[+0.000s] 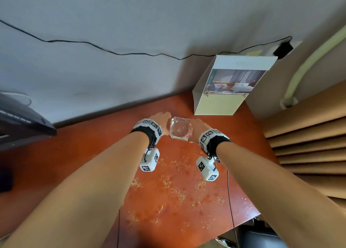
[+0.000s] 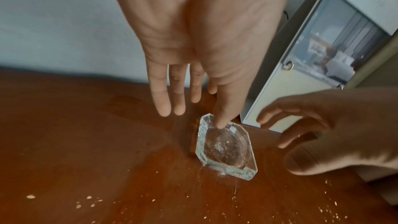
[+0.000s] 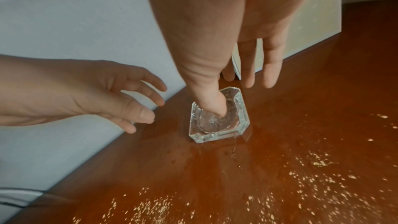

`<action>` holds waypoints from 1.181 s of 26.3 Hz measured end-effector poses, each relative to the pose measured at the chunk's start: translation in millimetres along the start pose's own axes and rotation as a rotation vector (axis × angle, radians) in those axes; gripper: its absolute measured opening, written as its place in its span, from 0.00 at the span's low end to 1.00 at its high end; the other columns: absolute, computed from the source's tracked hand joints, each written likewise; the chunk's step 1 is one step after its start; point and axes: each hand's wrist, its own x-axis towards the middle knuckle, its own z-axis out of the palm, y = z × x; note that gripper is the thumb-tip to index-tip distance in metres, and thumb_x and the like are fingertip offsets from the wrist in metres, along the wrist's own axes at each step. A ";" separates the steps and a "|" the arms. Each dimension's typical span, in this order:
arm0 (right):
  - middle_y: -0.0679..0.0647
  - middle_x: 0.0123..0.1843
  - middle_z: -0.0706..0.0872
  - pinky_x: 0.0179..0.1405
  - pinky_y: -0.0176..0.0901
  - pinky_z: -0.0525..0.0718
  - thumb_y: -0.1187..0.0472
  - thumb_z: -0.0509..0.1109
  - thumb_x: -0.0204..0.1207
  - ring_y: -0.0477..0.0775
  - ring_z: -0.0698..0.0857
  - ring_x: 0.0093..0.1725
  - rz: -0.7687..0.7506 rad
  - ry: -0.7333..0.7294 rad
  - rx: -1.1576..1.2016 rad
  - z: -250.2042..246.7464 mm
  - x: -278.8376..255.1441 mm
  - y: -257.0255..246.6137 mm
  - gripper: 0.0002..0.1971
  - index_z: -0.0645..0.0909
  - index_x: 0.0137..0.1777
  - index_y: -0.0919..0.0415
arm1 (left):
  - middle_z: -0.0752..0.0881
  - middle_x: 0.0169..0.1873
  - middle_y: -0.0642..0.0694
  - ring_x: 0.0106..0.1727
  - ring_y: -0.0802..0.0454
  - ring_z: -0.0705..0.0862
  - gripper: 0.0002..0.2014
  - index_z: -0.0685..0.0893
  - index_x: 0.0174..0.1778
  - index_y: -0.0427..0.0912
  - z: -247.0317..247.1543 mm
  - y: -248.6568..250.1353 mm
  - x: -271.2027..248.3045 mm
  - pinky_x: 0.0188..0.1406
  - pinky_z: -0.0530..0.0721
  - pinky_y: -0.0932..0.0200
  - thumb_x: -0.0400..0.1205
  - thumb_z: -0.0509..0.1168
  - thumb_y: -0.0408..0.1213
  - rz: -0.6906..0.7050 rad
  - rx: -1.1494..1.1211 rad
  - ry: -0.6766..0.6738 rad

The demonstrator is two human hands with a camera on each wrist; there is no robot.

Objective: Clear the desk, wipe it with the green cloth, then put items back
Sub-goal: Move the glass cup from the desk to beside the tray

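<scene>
The glass ashtray [image 1: 180,128] sits on the bench [image 1: 187,201] near the back wall, directly between my two hands and touching neither palm. My left hand [image 1: 162,118] is on its left side and my right hand [image 1: 198,126] on its right, both about level with it, so neither is clearly the nearer one. From the wrist views each thumb seems to dip over the rim toward the bowl, though I can't be sure from these angles whether either tip actually touches the glass. Both hands are spread loose, fingers straight and hanging down past the far side of the ashtray, holding nothing.

The ashtray is squarish with cut corners, so it has no real long axis; it offers flat sides to left and right, which suits a two-sided pinch. I judge the next move is to close in from both sides and lift it off, since the bench in front of me carries wet patches and scattered crumbs [image 1: 174,187] waiting for the cloth. A white box [image 1: 221,101] stands just behind and to the right, close enough that my right fingers need care.
</scene>
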 end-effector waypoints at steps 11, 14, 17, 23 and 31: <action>0.58 0.80 0.57 0.65 0.59 0.81 0.56 0.89 0.58 0.67 0.73 0.73 0.041 -0.073 -0.005 18.9 41.1 2.0 0.58 0.55 0.83 0.51 | 0.65 0.70 0.39 0.46 0.39 0.86 0.50 0.59 0.77 0.53 37.8 12.2 59.3 0.43 0.90 0.47 0.64 0.81 0.31 0.077 0.101 -0.143; 0.59 0.80 0.56 0.64 0.59 0.82 0.56 0.89 0.58 0.67 0.73 0.72 0.036 -0.064 -0.017 22.9 46.2 1.2 0.59 0.53 0.83 0.52 | 0.63 0.69 0.38 0.49 0.37 0.85 0.50 0.59 0.76 0.51 44.5 15.7 63.0 0.45 0.90 0.48 0.63 0.81 0.30 0.055 0.098 -0.141; 0.60 0.80 0.57 0.61 0.58 0.84 0.56 0.89 0.56 0.67 0.74 0.71 0.035 -0.055 -0.038 26.7 51.5 0.2 0.60 0.52 0.84 0.52 | 0.61 0.71 0.36 0.54 0.34 0.85 0.50 0.59 0.76 0.49 46.6 18.6 65.1 0.48 0.89 0.48 0.62 0.82 0.30 0.037 0.092 -0.134; 0.61 0.78 0.59 0.62 0.58 0.84 0.54 0.90 0.53 0.67 0.75 0.70 0.015 -0.025 -0.043 31.0 50.7 -0.5 0.62 0.53 0.82 0.54 | 0.63 0.70 0.38 0.54 0.33 0.85 0.53 0.57 0.79 0.53 52.6 22.2 60.0 0.46 0.89 0.48 0.63 0.82 0.31 -0.030 0.012 -0.099; 0.57 0.71 0.62 0.54 0.57 0.88 0.54 0.91 0.51 0.66 0.83 0.59 -0.016 0.047 0.056 -4.6 15.7 6.1 0.56 0.60 0.76 0.51 | 0.74 0.66 0.40 0.44 0.40 0.86 0.55 0.53 0.77 0.63 27.1 33.6 36.5 0.39 0.90 0.50 0.63 0.81 0.33 -0.001 -0.125 -0.051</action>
